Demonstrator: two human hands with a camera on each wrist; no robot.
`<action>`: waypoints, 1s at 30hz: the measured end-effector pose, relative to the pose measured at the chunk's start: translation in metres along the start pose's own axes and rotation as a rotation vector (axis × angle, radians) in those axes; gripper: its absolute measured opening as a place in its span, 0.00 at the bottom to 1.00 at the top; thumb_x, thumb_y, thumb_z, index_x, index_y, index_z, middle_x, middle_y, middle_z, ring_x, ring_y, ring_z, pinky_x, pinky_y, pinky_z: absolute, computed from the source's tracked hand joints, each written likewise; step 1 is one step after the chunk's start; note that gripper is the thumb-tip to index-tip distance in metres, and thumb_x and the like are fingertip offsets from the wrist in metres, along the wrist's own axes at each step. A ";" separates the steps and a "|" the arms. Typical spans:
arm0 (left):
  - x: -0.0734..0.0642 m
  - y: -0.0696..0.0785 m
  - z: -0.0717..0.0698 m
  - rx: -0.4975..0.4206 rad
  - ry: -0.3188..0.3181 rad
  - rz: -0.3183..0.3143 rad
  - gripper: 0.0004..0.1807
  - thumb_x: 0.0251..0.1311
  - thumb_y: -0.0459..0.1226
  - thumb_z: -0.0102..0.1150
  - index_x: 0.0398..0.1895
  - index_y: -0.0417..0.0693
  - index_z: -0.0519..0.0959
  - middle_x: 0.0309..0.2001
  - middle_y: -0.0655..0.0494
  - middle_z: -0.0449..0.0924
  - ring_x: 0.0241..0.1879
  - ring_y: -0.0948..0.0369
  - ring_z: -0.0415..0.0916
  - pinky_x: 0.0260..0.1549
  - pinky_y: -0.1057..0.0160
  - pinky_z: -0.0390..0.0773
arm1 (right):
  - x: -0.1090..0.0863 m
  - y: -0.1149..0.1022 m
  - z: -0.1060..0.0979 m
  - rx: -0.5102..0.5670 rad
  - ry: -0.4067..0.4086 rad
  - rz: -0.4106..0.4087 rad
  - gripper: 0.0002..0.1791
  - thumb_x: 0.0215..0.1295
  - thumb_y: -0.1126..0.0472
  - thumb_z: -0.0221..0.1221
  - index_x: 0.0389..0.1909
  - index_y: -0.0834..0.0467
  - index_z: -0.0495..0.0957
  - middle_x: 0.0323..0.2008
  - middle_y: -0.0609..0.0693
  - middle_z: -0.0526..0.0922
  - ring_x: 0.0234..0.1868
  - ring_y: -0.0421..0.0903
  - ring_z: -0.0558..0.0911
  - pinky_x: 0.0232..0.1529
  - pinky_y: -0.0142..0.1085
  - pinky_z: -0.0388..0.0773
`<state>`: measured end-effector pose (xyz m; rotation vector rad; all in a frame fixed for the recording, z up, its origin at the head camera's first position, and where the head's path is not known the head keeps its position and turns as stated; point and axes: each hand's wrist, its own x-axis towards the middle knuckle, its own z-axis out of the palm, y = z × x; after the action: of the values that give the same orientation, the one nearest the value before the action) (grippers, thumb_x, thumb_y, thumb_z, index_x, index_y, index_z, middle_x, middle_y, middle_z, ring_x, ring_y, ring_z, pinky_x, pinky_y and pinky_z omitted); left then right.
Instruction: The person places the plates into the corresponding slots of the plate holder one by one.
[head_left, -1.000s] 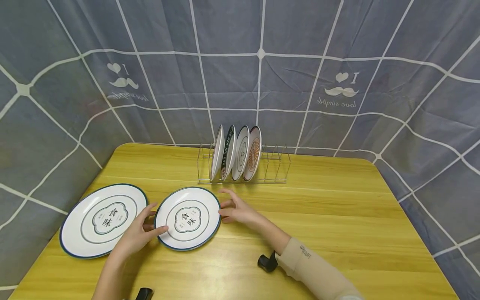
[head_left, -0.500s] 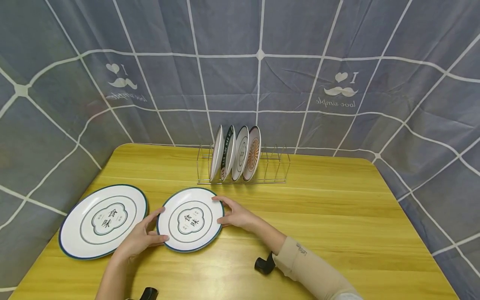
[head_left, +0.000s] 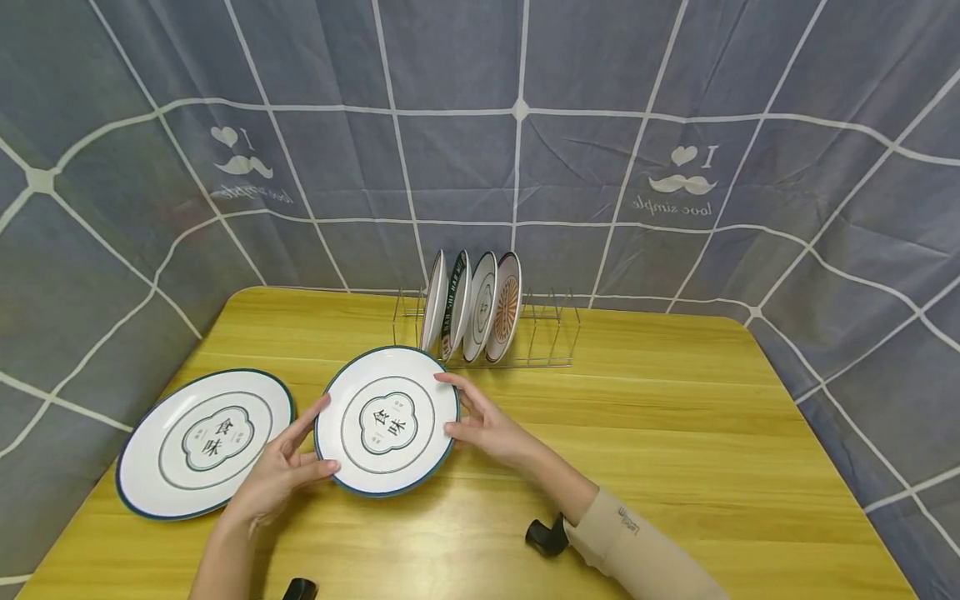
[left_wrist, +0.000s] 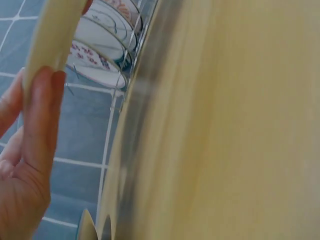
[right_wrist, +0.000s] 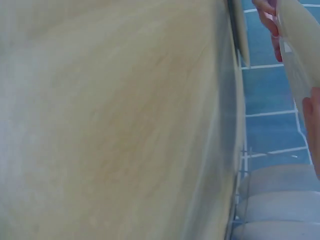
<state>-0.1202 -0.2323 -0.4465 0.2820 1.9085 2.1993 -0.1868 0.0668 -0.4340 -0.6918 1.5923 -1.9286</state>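
Note:
A round white plate (head_left: 387, 471) with a blue rim and dark characters in its middle is held up between both hands. My left hand (head_left: 279, 475) grips its left edge, thumb on the near rim and fingers beneath. On the opposite edge my right hand (head_left: 491, 423) pinches the rim between thumb and fingers. The left wrist view shows the plate (left_wrist: 56, 37) edge-on, raised off the table, with fingers under it. In the right wrist view, the plate's underside (right_wrist: 297, 75) shows above the tabletop. A larger oval plate (head_left: 176, 429) of the same pattern lies to the left, partly behind my left hand.
A wire dish rack (head_left: 551, 362) stands at the back of the wooden table (head_left: 675, 433). Several plates (head_left: 482, 307) lean upright in its left part; its right slots hold none. A grey gridded curtain (head_left: 585, 167) hangs behind the table.
Both hands have closed on the round plate's edges and lifted it, moving it slightly away and right toward the rack. The oval plate has stayed in place.

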 end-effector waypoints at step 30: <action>0.076 0.027 0.027 -0.080 0.094 0.064 0.38 0.59 0.25 0.53 0.69 0.52 0.49 0.58 0.52 0.60 0.50 0.60 0.75 0.43 0.54 0.78 | -0.060 -0.085 -0.060 0.165 0.266 -0.523 0.37 0.58 0.82 0.45 0.65 0.50 0.55 0.60 0.61 0.59 0.47 0.49 0.77 0.38 0.38 0.81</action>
<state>-0.1869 -0.1888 -0.4159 0.2342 1.8775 2.3635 -0.1915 0.1639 -0.3637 -0.8743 1.4752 -2.5915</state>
